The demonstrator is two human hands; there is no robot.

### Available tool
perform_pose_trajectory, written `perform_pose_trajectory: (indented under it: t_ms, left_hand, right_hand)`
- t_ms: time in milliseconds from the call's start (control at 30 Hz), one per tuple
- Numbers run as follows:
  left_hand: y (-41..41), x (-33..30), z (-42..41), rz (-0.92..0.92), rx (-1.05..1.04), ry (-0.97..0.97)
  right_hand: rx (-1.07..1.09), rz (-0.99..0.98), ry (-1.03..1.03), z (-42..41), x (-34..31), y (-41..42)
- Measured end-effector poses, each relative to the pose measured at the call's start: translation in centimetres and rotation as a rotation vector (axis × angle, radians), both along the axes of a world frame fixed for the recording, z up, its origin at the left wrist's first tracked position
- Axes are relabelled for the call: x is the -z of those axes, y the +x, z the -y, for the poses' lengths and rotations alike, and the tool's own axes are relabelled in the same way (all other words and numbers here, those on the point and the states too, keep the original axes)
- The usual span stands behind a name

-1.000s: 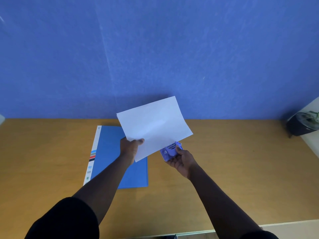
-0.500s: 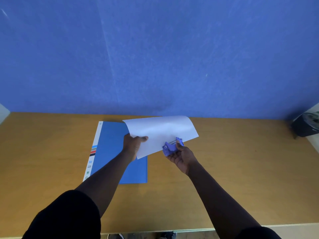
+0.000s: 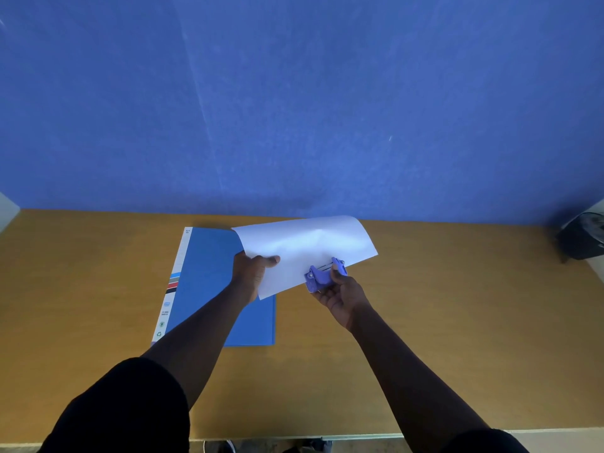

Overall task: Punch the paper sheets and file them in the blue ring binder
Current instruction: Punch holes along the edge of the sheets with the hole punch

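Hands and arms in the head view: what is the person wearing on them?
Both hands, left and right, are bare, with no gloves, rings or watch visible. The forearms are uncovered too. Black short sleeves, left sleeve and right sleeve, show near the frame's bottom.

binder (image 3: 209,286) on table (image 3: 457,322), paper (image 3: 304,246) above its right edge, punch (image 3: 323,276) right of binder
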State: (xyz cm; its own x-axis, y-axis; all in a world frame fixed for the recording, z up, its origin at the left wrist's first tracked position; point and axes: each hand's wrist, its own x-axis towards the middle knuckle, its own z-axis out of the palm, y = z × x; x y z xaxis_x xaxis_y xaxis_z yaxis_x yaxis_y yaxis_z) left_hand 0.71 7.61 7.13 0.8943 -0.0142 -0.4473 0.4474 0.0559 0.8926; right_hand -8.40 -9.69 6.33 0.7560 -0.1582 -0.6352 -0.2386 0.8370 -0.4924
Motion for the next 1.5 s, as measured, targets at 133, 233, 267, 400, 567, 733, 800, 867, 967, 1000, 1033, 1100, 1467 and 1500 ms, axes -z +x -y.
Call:
perform_pose_trajectory:
  t_ms: [133, 233, 267, 400, 567, 733, 800, 867, 967, 1000, 1033, 1100, 1467, 1500]
  left_hand:
    - [0.3, 0.3, 0.0, -0.01, 0.0, -0.001]
    - [0.2, 0.4, 0.1, -0.027, -0.003, 0.012]
    - [0.2, 0.5, 0.1, -0.029, -0.004, 0.017]
    - [0.3, 0.7, -0.2, -0.021, -0.004, 0.017]
    - [0.3, 0.7, -0.3, -0.018, -0.011, 0.017]
    - [0.2, 0.8, -0.3, -0.011, -0.026, 0.01]
    - [0.2, 0.8, -0.4, -0.006, -0.028, 0.004]
    - [0.2, 0.8, -0.5, 0.0, -0.027, -0.01]
    - [0.2, 0.9, -0.8, -0.002, -0.025, -0.015]
    - [0.3, 1.0, -0.8, -0.004, -0.024, -0.015]
    - [0.3, 1.0, -0.9, -0.006, -0.025, -0.015]
    - [0.4, 1.0, -1.0, -0.011, -0.028, -0.018]
    - [1.1, 1.3, -1.9, -0.023, -0.019, -0.018]
    - [1.1, 1.3, -2.0, -0.026, -0.021, -0.017]
  right_hand:
    - [0.007, -0.004, 0.008, 0.2, 0.3, 0.0]
    - [0.018, -0.004, 0.007, 0.3, 0.6, 0.0]
    - [0.017, 0.002, 0.011, 0.2, 0.6, 0.0]
    - [0.002, 0.019, 0.021, 0.3, 0.6, -0.2]
    - [-0.022, 0.014, 0.025, 0.2, 1.0, -0.1]
    - [-0.013, 0.01, 0.03, -0.3, 1.0, 0.2]
    - [-0.014, 0.003, 0.033, -0.5, 1.0, 0.3]
    - [-0.016, 0.005, 0.039, -0.6, 0.9, 0.3]
    - [-0.013, 0.011, 0.045, -0.8, 0.8, 0.4]
    - [-0.012, 0.011, 0.042, -0.8, 0.7, 0.3]
    - [-0.01, 0.01, 0.037, -0.9, 0.8, 0.4]
    - [-0.006, 0.01, 0.031, -1.0, 0.8, 0.4]
    - [0.02, -0.007, -0.009, -1.4, 1.1, 1.0]
    - [0.02, -0.008, -0.01, -1.4, 1.1, 1.0]
